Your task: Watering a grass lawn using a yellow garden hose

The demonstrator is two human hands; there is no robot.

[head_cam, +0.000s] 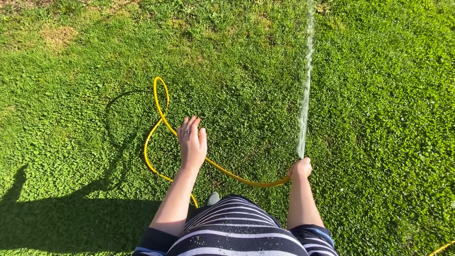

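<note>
two hands are out: right hand (300, 169) is clenched around the yellow hose (156, 125) end, spraying water (305, 95) forward; left hand (192, 142) hovers flat, fingers released, above the hose looped on grass (71, 95).

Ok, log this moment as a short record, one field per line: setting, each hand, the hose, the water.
setting: sunlit lawn, seen from above
right hand: closed around the end of the yellow hose
left hand: open, fingers spread, held above the hose, holding nothing; ring on one finger
hose: runs from the right hand across the grass, makes a loop to the left
water jet: leaves the right hand, shoots forward over the grass
clothing: dark striped top
shadow: falls on the grass at the left
</note>
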